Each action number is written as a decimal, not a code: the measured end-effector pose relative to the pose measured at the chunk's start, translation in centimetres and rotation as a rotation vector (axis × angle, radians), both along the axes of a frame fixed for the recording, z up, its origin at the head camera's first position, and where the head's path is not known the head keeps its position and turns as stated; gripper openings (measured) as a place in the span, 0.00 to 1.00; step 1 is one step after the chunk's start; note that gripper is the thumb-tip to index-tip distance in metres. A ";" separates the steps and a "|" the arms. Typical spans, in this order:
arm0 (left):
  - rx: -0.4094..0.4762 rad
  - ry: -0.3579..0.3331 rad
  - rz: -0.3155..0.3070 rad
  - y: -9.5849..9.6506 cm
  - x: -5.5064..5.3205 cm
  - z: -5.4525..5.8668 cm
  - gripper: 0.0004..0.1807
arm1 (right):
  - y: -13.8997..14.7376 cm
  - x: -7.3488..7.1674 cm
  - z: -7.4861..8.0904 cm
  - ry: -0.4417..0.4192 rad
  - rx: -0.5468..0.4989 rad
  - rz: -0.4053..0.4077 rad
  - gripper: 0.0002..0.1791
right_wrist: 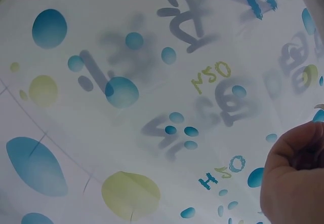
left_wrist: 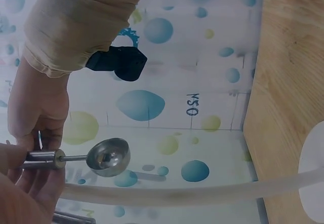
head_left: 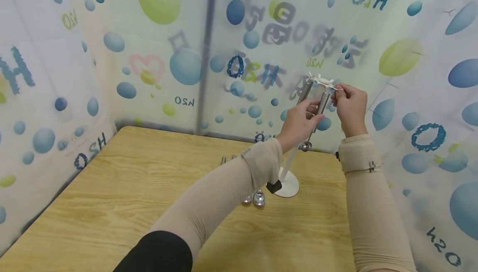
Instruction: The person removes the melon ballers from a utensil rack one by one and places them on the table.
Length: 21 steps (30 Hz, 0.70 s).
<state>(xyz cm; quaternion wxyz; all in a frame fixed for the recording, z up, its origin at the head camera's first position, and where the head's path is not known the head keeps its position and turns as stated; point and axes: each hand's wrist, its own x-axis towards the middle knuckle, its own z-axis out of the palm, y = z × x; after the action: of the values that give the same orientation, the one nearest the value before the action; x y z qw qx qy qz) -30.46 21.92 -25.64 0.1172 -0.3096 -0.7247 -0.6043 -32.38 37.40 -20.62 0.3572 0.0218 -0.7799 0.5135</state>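
A curtain (head_left: 157,98) printed with blue and yellow-green bubbles (head_left: 185,66) and H2O lettering (head_left: 254,72) hangs beyond the far and left edges of a wood-grain table (head_left: 149,172)

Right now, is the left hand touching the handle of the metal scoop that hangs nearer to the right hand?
Touching. The left wrist view shows it: the left hand pinches the scoop handle between thumb and fingers.
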 end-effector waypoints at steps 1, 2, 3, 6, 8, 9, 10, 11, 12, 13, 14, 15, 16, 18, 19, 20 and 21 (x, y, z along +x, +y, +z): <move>0.000 0.004 -0.002 0.0 0.0 0.1 0.23 | 0.0 0.0 0.0 -0.002 -0.002 0.002 0.15; 0.000 0.007 -0.003 -0.1 0.0 0.1 0.23 | 0.0 0.0 0.0 -0.003 -0.001 0.001 0.16; -0.001 0.011 -0.005 -0.1 0.1 0.2 0.23 | 0.1 0.0 0.0 -0.006 -0.001 0.001 0.16; -0.005 0.018 -0.006 -0.2 0.2 0.4 0.23 | 0.2 -0.1 -0.1 -0.004 -0.003 0.000 0.16; -0.006 0.019 -0.009 -0.3 0.3 0.5 0.23 | 0.2 -0.1 0.0 -0.002 0.001 -0.001 0.16; -0.006 0.017 -0.011 -0.3 0.3 0.6 0.23 | 0.2 -0.1 0.0 -0.002 0.001 -0.001 0.16; -0.007 0.015 -0.011 -0.3 0.3 0.6 0.23 | 0.2 -0.1 0.0 -0.003 0.003 -0.002 0.16; -0.006 0.015 -0.014 -0.3 0.3 0.6 0.22 | 0.2 -0.1 -0.1 -0.006 0.004 -0.003 0.16; -0.006 0.014 -0.017 -0.3 0.3 0.6 0.22 | 0.2 -0.1 -0.1 -0.007 0.003 -0.002 0.16; -0.003 0.012 -0.021 -0.4 0.3 0.6 0.22 | 0.2 -0.1 -0.1 -0.010 0.003 -0.002 0.16; -0.001 0.011 -0.025 -0.4 0.3 0.6 0.22 | 0.2 -0.1 -0.1 -0.011 0.003 -0.002 0.17; 0.002 0.009 -0.028 -0.4 0.4 0.5 0.22 | 0.2 -0.1 -0.1 -0.013 0.004 -0.002 0.17; 0.005 0.009 -0.031 -0.5 0.4 0.5 0.23 | 0.1 0.0 -0.1 -0.014 0.002 -0.001 0.17; 0.011 0.006 -0.039 -0.7 0.4 0.5 0.23 | 0.1 0.0 -0.1 -0.016 -0.001 0.000 0.16; 0.013 0.006 -0.042 -0.8 0.4 0.5 0.23 | 0.1 0.0 -0.1 -0.018 -0.002 -0.001 0.16; 0.014 0.006 -0.042 -0.8 0.4 0.4 0.23 | 0.0 0.0 -0.1 -0.019 -0.002 0.000 0.16; 0.014 0.006 -0.039 -0.9 0.4 0.4 0.23 | 0.0 0.1 0.0 -0.020 -0.002 -0.001 0.16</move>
<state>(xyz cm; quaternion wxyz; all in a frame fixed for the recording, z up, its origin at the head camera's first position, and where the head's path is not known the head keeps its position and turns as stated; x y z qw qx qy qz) -30.09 21.00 -25.23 0.1095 -0.3247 -0.7139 -0.6107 -32.30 37.43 -20.66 0.3496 0.0161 -0.7830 0.5142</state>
